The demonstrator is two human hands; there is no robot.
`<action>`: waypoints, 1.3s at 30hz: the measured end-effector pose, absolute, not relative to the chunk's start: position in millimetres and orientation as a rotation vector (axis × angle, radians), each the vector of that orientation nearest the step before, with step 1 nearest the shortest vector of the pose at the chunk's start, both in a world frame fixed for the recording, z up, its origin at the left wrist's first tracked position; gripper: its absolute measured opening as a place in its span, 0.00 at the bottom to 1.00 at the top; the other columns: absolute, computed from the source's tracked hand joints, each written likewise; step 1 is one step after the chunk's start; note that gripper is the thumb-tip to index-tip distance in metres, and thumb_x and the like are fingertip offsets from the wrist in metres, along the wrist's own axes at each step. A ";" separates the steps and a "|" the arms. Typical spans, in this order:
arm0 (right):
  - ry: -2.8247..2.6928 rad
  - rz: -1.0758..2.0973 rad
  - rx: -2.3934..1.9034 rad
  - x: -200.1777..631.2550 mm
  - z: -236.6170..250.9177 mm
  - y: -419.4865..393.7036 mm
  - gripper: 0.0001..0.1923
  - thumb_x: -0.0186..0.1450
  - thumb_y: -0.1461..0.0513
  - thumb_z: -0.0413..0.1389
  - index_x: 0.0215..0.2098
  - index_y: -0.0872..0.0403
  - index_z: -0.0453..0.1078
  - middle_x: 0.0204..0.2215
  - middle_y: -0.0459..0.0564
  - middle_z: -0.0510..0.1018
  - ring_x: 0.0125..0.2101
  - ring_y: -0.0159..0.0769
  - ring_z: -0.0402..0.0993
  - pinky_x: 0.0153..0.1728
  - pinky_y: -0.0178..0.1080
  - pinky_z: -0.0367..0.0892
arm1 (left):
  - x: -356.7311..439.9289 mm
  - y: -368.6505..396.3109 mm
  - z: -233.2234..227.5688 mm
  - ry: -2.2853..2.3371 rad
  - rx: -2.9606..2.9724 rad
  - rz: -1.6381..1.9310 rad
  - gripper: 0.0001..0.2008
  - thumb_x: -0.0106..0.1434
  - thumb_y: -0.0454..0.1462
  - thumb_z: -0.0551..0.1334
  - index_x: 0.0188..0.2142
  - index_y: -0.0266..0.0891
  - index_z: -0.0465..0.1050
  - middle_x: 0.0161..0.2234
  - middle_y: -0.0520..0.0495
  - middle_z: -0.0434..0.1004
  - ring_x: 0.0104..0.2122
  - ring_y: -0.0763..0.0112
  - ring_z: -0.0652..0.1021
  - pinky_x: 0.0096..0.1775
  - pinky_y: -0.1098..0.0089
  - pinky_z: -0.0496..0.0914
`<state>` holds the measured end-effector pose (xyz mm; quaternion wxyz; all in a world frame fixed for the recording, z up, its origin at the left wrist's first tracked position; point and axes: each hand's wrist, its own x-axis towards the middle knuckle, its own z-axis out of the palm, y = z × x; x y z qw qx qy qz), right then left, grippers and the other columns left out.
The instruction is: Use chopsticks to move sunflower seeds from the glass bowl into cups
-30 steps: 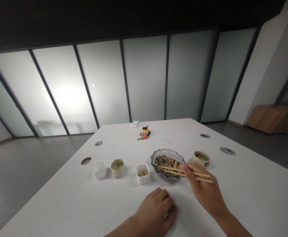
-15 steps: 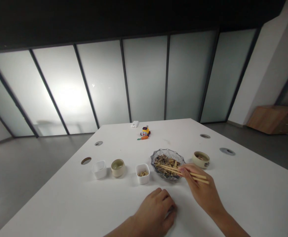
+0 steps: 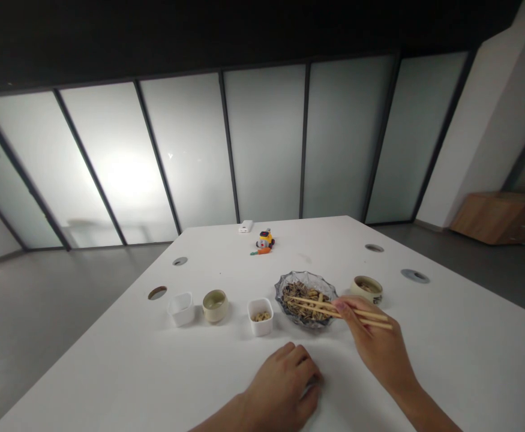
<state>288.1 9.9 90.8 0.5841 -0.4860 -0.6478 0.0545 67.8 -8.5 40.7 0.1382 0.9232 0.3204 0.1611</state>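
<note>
Two chopsticks (image 3: 334, 307) sit pinched in the right hand (image 3: 377, 348), right of lower centre in the head view, their tips over the mixed nuts in the glass bowl (image 3: 306, 298). No piece shows clearly between the tips. The white square cup (image 3: 260, 316) left of the bowl holds a few pieces; the other white cup (image 3: 181, 308) looks empty. The left hand (image 3: 284, 387) rests curled on the table (image 3: 109, 372), holding nothing.

Wooden chopsticks (image 3: 334, 309) lie nearly level, tips spread over the seed-filled glass bowl (image 3: 306, 298).
</note>
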 end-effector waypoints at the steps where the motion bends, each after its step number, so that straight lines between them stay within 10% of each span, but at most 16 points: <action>1: -1.511 0.130 -1.137 288.0 90.9 10.0 0.19 0.73 0.46 0.58 0.35 0.50 0.81 0.32 0.51 0.87 0.32 0.42 0.86 0.35 0.38 0.79 | 68.0 -8.8 41.1 0.929 2.672 0.468 0.06 0.70 0.34 0.66 0.46 0.42 0.73 0.48 0.46 0.78 0.47 0.61 0.77 0.52 0.65 0.72; 39: -1.643 0.038 -1.012 287.3 81.9 13.8 0.17 0.77 0.52 0.54 0.35 0.49 0.78 0.32 0.51 0.83 0.33 0.39 0.83 0.36 0.38 0.78 | 68.6 -10.3 41.9 0.939 2.703 0.478 0.03 0.72 0.35 0.65 0.44 0.41 0.73 0.47 0.46 0.78 0.46 0.61 0.77 0.51 0.65 0.73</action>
